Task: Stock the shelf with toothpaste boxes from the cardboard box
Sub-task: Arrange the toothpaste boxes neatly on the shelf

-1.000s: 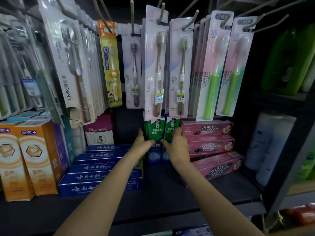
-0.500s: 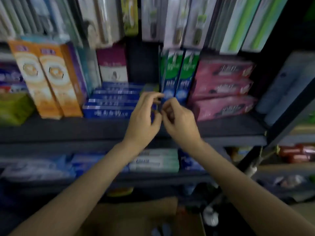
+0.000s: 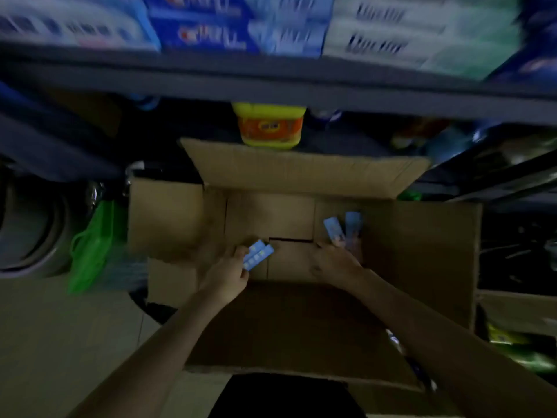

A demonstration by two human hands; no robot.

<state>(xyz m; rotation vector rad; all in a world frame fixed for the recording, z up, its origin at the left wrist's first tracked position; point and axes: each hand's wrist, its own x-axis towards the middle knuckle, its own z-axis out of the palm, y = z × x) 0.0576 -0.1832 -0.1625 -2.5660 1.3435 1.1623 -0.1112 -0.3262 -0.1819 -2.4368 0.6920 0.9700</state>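
Toothpaste boxes (image 3: 258,254) pinched in left hand (image 3: 226,276), angled up-right; right hand (image 3: 334,260) grips upright pair (image 3: 343,229).

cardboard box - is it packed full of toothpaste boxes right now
No, the cardboard box shows mostly bare brown floor, with only a few blue toothpaste boxes left, and each hand, left hand and right hand, holds some.

No text could be read for certain. Print on the blue cartons (image 3: 208,34) and the pale cartons (image 3: 391,31) on the shelf (image 3: 271,82) was smeared by motion blur. The yellow jug (image 3: 269,125) carried an orange label with unreadable marks. The small blue boxes (image 3: 257,258) bore pale spots, possibly characters.
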